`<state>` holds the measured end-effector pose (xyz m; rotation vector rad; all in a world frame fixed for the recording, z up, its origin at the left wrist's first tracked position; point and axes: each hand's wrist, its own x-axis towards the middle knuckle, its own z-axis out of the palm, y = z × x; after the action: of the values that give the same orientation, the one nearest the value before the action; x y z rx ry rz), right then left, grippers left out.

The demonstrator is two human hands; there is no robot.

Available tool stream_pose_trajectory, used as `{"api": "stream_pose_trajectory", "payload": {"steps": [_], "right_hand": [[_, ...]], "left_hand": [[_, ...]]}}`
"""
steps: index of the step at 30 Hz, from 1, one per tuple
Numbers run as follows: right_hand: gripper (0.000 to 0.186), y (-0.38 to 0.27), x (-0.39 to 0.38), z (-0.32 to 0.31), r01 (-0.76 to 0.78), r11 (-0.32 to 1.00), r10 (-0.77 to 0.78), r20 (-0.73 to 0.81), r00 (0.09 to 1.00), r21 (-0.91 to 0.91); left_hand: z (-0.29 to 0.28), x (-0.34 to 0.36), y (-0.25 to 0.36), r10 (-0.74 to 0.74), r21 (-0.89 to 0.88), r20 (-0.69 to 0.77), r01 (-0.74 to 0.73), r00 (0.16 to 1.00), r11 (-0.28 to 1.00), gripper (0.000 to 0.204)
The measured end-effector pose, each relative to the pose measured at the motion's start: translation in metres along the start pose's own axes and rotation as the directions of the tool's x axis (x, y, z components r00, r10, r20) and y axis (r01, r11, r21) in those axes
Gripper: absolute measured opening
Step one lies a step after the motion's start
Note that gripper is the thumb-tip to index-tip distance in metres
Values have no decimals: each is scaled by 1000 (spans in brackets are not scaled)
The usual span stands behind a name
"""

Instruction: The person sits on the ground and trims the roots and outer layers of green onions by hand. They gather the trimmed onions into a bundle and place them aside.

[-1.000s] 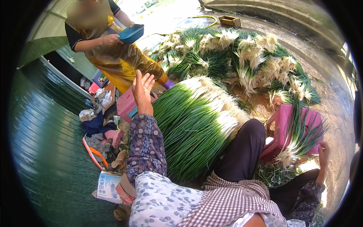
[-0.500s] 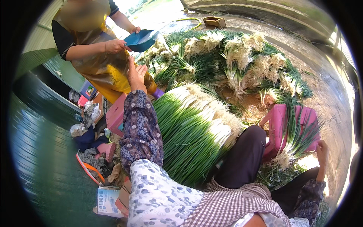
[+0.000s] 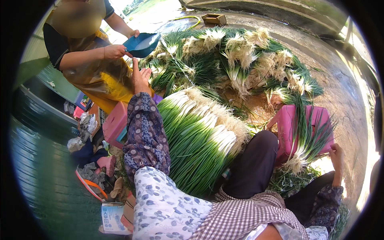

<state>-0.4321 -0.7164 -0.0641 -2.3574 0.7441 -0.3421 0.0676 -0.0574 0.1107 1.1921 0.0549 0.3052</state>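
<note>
My left hand (image 3: 141, 79) is stretched forward, palm up and fingers extended, holding nothing. Just beyond its fingertips is a blue basin (image 3: 143, 47) with water in it, held in both hands by a person in a yellow apron (image 3: 112, 82). Beside my left forearm lies a large, neatly stacked heap of green onions (image 3: 196, 140), white ends and roots facing away. My right hand (image 3: 338, 157) hangs loosely at the edge of a pink stool (image 3: 285, 130), fingers slightly bent, with nothing visible in it. A loose bunch of green onions (image 3: 302, 154) lies across that stool.
More green onion bunches (image 3: 240, 56) are spread on the ground ahead. Behind them stand a wooden box (image 3: 214, 19) and a yellow hose (image 3: 194, 23). To my left are another pink stool (image 3: 115, 120), a flip-flop (image 3: 89, 185), bags, and a white-and-blue carton (image 3: 115, 219).
The whole view has shifted slightly, so things sit farther left. Light streaks like water drops now show over the onions beside the basin. My hands keep nearly the same poses.
</note>
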Motion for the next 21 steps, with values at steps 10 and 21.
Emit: {"api": "stream_pose_trajectory", "payload": {"steps": [10,21], "right_hand": [[16,2,-3,-1,-47,999,47,-41,998,12],[17,15,-7,-6,-32,998,29,-47,998,-47]], "left_hand": [[-5,36,-4,-16,-49,-88,12,996,999,103],[35,45,25,-87,-194,83,102,993,976,123]]}}
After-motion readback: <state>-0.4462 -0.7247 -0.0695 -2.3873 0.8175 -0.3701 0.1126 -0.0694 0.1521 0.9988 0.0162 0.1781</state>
